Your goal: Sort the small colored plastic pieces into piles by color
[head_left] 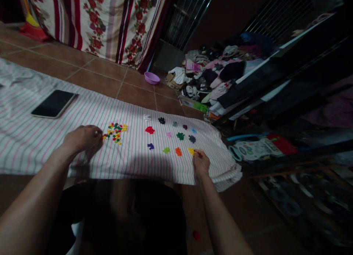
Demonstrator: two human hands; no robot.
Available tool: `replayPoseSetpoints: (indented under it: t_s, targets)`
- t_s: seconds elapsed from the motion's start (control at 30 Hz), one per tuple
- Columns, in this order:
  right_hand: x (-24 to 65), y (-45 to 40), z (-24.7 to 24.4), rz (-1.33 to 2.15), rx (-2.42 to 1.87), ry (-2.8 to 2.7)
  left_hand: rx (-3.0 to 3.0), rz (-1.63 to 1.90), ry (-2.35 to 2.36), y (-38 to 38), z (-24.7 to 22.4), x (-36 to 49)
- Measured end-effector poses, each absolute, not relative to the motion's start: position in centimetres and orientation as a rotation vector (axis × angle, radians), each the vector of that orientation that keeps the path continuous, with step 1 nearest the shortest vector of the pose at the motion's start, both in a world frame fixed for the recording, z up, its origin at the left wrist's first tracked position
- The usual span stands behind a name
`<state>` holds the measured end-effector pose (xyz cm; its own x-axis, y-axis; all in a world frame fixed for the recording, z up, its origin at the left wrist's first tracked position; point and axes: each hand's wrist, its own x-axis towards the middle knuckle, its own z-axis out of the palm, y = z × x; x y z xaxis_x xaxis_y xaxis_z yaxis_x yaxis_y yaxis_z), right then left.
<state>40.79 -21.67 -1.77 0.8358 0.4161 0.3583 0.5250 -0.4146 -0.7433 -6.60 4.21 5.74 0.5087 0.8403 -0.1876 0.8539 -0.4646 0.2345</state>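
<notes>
My left hand (84,137) rests on the striped cloth (135,166), its fingers closed together at the left edge of a mixed pile of small red, yellow, green and white pieces (116,132). What it holds, if anything, is too small to name. My right hand (202,161) is pinched at the small yellow pile (191,151); its fingertips touch the pile's right side, and anything between them cannot be made out. Several single-colour piles lie between the hands, among them orange (178,151), light green (166,150), purple (150,146), red (149,130) and black (161,120).
A dark-screened phone (54,103) lies on the cloth at the left. Beyond the table, a purple basin (152,78) sits on the tiled floor near heaped clothes (217,71). A dark rack (275,71) stands at the right. My legs are below the table edge.
</notes>
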Motion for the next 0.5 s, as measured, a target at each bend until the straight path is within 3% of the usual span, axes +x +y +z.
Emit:
replayPoseSetpoints:
  t_s: [0.5]
  targets:
    - [40.87,-22.00,-2.19,-0.177,-2.002,-0.683,2.450,-0.164,1.424,3.75,6.35,-6.42]
